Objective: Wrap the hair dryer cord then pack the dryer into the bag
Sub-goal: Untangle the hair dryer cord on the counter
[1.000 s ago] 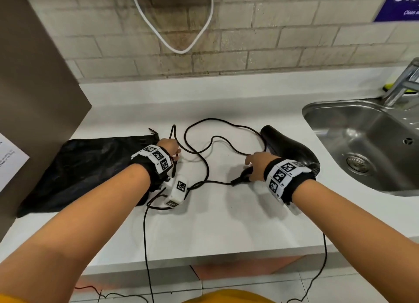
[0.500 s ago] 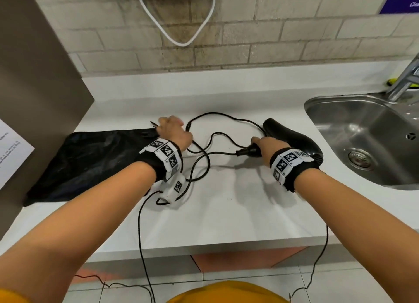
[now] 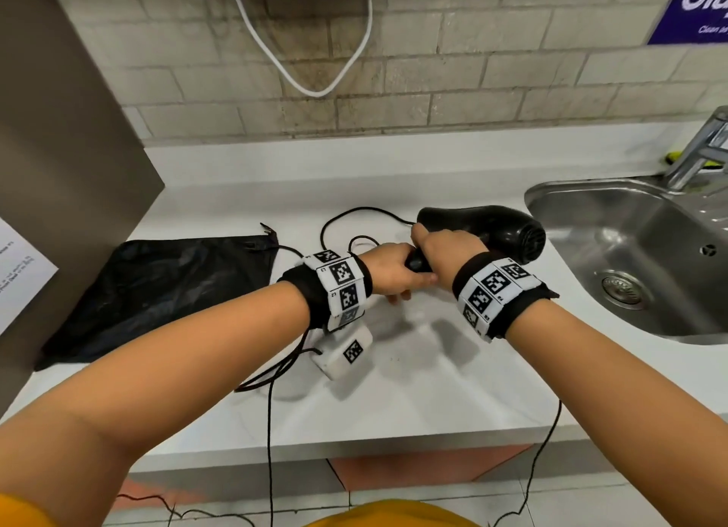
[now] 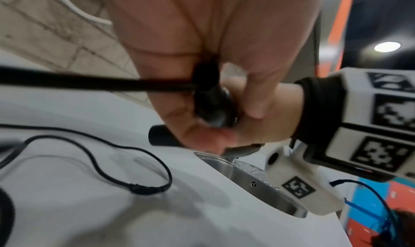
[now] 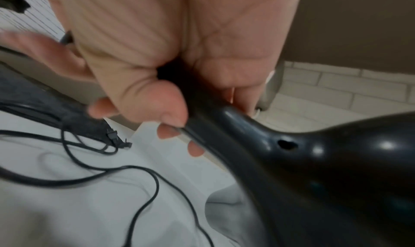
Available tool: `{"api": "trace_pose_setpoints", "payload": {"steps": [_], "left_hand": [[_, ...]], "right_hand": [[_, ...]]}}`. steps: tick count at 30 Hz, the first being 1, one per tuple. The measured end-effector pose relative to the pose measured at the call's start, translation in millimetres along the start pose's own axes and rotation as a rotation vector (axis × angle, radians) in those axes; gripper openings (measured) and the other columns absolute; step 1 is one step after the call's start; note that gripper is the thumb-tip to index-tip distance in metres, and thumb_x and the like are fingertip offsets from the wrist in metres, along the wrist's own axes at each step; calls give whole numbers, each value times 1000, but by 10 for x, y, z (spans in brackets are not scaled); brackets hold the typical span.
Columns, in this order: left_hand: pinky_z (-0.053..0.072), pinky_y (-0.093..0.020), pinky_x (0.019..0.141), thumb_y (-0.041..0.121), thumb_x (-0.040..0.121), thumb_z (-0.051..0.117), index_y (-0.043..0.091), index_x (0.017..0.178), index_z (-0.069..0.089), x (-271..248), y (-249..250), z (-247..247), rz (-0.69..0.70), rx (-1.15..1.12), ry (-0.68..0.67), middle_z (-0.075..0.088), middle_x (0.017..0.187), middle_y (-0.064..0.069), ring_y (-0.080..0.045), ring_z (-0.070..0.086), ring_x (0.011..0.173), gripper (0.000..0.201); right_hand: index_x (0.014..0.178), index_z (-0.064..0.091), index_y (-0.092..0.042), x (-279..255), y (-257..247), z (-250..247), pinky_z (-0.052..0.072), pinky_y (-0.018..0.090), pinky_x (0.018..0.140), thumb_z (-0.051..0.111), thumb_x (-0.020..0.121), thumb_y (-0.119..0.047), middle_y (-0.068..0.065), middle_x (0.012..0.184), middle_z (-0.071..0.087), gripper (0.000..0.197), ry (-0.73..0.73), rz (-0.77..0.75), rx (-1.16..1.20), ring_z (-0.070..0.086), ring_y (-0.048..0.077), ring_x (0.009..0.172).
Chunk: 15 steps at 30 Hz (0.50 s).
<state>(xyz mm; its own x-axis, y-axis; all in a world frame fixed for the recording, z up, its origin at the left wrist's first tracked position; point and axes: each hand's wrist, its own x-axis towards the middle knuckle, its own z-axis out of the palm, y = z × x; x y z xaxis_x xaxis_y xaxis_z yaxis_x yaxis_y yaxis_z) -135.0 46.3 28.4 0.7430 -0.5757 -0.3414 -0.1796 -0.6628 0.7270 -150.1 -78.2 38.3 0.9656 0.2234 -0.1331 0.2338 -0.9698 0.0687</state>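
The black hair dryer [image 3: 486, 227] is lifted off the white counter [image 3: 413, 388], nozzle pointing left. My right hand [image 3: 445, 246] grips its handle; in the right wrist view the fingers [image 5: 143, 107] curl round the handle below the dryer body [image 5: 336, 162]. My left hand [image 3: 388, 274] meets the handle's lower end and holds the black cord [image 4: 89, 82] there, its fingers [image 4: 179, 126] curled. Loose cord loops [image 3: 354, 219] lie on the counter behind the hands. The flat black bag [image 3: 157, 290] lies to the left.
A steel sink [image 3: 630, 274] with a tap [image 3: 697, 152] is set in the counter just right of the dryer. A brown panel [image 3: 59, 152] stands at the left. A white cable [image 3: 315, 73] hangs on the brick wall. Thin sensor wires drop over the counter's front edge.
My right hand has lifted the dryer by its handle and turned it. My left hand left the cord loops near the bag and came right to the handle's end.
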Motion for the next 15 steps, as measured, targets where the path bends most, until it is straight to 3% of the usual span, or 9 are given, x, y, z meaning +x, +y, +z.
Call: {"api": "trace_pose_setpoints", "payload": {"steps": [3, 6, 7, 9, 11, 13, 15], "left_hand": [[39, -21, 48, 25, 95, 49, 8, 96, 50, 0, -54, -56, -17, -122, 35, 46, 73, -5, -13, 44, 55, 17], [26, -14, 41, 19, 99, 41, 13, 81, 43, -82, -84, -166, -33, -501, 85, 37, 70, -2, -2, 32, 40, 19], [23, -13, 40, 19, 99, 39, 13, 80, 42, -111, -101, -197, -38, -617, 114, 36, 70, -1, 0, 30, 37, 20], [21, -12, 38, 19, 100, 39, 13, 80, 42, -168, -184, -273, -40, -770, 196, 36, 70, -1, 1, 29, 34, 21], [21, -11, 36, 19, 100, 39, 12, 83, 43, -229, -287, -375, -43, -865, 282, 39, 71, -2, 1, 30, 34, 19], [22, -11, 34, 19, 100, 39, 10, 85, 45, -296, -370, -477, -61, -941, 350, 42, 72, -2, 1, 31, 33, 18], [23, -11, 34, 20, 100, 38, 9, 87, 46, -357, -421, -559, -68, -1005, 386, 43, 71, -3, 0, 31, 34, 18]], "right_hand": [[123, 35, -6, 19, -47, -87, 37, 34, 89, 48, 87, -8, 15, 114, 58, 39, 68, -13, 6, 52, 31, 109], [121, 44, -5, 73, -36, -54, 36, 40, 102, 50, 78, 0, 17, 125, 51, 44, 382, -85, 73, 45, 33, 120], [114, 49, -5, 73, -38, -22, 42, 43, 97, 51, 72, 0, 18, 119, 55, 42, 519, -100, 61, 47, 35, 115], [95, 51, -7, 65, -44, 64, 50, 38, 74, 54, 66, -11, 16, 96, 60, 30, 702, -90, 32, 48, 31, 95], [88, 54, -7, 60, -94, 166, 47, 35, 67, 60, 70, -18, 15, 88, 59, 22, 584, -150, 144, 51, 32, 87], [98, 58, -10, 118, -188, 292, 44, 34, 77, 58, 81, -23, 11, 104, 57, 22, 225, -180, 270, 53, 30, 101], [117, 54, -18, 258, -310, 466, 43, 34, 90, 56, 84, -26, 4, 126, 49, 34, -11, -265, 215, 45, 25, 118]]}}
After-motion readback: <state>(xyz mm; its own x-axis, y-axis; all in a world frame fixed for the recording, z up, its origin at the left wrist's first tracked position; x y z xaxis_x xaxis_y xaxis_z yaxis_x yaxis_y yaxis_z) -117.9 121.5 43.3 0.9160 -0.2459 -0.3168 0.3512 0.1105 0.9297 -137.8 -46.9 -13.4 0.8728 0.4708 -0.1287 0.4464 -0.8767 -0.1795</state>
